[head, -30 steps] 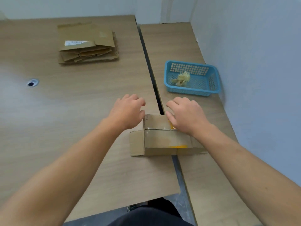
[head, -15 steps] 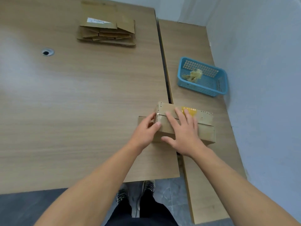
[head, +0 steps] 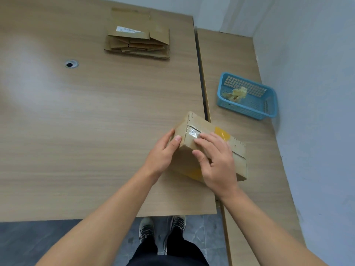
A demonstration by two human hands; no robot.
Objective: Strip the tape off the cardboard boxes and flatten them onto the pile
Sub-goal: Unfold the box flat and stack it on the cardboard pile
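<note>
A closed cardboard box (head: pixel 237 150) sits askew at the seam between two tables. Clear tape (head: pixel 192 133) runs along its top seam, with a yellow tape patch (head: pixel 221 133) further right. My left hand (head: pixel 163 152) grips the box's left end, thumb on the top edge. Over the near top edge lies my right hand (head: pixel 217 166): fingertips on the clear tape, thumb on the near face. The pile of flattened boxes (head: pixel 138 37) lies at the far side of the left table.
A blue plastic basket (head: pixel 247 110) with a wad of stripped tape (head: pixel 237 94) stands on the right table by the wall. A cable hole (head: pixel 71 64) is in the left table. The table's front edge is close below my wrists.
The box has turned so its left end points away from me and appears tilted up. My left hand moved round its end; my right fingers slid onto the clear tape. The camera looks further down.
</note>
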